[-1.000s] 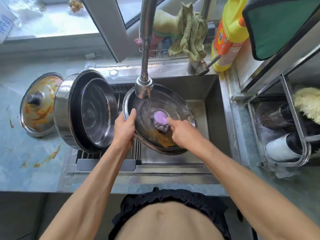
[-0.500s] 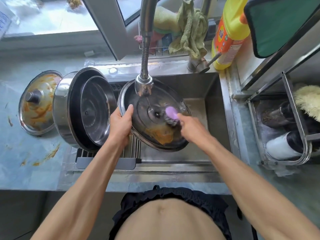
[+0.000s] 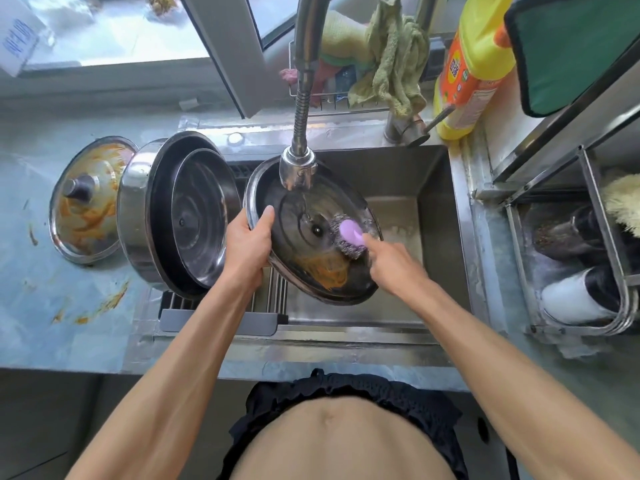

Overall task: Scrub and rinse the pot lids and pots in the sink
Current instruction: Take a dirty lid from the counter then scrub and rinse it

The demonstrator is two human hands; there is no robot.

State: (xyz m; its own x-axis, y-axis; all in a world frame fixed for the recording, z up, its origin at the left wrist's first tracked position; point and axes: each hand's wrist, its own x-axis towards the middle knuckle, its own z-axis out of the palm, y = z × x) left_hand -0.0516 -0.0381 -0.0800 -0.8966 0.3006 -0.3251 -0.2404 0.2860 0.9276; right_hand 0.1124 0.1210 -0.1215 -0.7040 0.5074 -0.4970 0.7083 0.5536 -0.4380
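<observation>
Gripping the left rim of a pot lid (image 3: 304, 271), the left hand (image 3: 247, 249) has its thumb hooked over the edge and holds the lid tilted above the sink (image 3: 433, 209), underside up, just below the faucet head (image 3: 298, 169). Right hand (image 3: 394, 265) is closed round a steel scrubber with a purple handle (image 3: 349, 235), pressing it on the lid's inner face right of the centre, above an orange smear. Left of the sink a pot (image 3: 180, 216) leans on its side, with a second soiled lid (image 3: 88, 199) lying on the counter (image 3: 52, 299) beside it.
</observation>
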